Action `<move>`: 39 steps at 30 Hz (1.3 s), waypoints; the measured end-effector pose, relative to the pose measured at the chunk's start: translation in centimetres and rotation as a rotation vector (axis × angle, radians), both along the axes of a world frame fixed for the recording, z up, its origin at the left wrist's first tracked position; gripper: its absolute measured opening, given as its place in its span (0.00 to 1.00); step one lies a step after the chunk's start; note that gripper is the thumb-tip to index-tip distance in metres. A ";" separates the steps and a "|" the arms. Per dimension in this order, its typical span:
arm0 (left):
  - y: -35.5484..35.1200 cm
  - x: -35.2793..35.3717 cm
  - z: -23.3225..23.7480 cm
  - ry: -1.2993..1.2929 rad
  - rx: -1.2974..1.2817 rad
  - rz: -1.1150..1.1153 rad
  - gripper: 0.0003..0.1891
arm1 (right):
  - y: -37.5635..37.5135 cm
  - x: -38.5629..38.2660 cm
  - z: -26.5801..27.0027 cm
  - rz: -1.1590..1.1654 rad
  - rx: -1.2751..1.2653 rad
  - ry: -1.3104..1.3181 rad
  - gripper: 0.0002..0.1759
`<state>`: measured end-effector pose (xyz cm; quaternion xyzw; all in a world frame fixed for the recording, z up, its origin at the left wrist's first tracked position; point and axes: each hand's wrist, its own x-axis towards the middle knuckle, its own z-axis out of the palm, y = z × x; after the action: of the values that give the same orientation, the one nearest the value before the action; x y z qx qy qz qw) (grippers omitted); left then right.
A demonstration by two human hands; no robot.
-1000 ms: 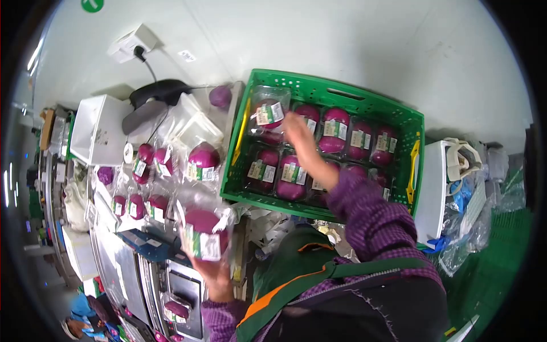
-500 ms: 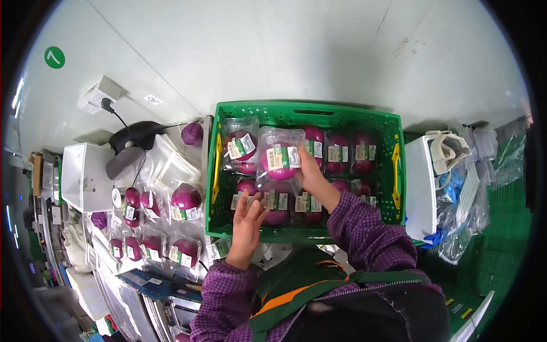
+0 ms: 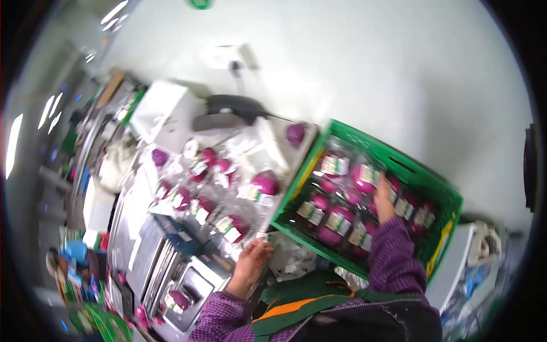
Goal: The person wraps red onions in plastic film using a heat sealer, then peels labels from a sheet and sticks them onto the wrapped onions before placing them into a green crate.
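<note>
My right hand (image 3: pixel 384 196) is over the green crate (image 3: pixel 393 154), its fingers closed at the edge of a labelled clear pack of purple produce (image 3: pixel 363 178). The produce is round and glossy; its exact kind I cannot make out. This pack lies among several similar packs (image 3: pixel 340 221) in the crate. My left hand (image 3: pixel 252 265) is outside the crate on its left, fingers loosely bent and apart. Just above its fingertips, a bagged purple piece (image 3: pixel 233 228) lies at the table edge. Motion blur hides whether the fingers touch its wrapping.
More labelled packs (image 3: pixel 200 208) lie on the table left of the crate, with a loose purple ball (image 3: pixel 295 134) behind. A white bin (image 3: pixel 165 111) stands at the far left. On a metal scale (image 3: pixel 194 290) rests another pack. Right of the crate is a white box (image 3: pixel 453 256).
The view has swung left, and the crate now appears turned and farther right. My right hand has lowered the pack among the others. My left hand has moved from over the crate toward the table packs.
</note>
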<state>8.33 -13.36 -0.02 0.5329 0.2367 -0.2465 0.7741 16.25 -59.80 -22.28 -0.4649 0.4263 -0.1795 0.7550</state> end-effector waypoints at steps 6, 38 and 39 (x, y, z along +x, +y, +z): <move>5.5 -5.8 -0.2 0.011 -0.025 0.201 0.13 | -0.2 -2.5 5.0 0.080 -0.925 0.199 0.25; 54.4 -37.8 15.1 -0.731 0.014 1.835 0.06 | 63.5 -42.7 31.5 3.910 0.482 -1.285 0.18; 54.6 -38.7 14.8 -0.728 0.020 1.853 0.06 | 63.4 -43.1 31.3 3.912 0.528 -1.298 0.18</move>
<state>-30.32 41.26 14.74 0.1872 0.3096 0.6359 0.6817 -26.84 3.61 9.02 -0.0077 0.7757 -0.6290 0.0508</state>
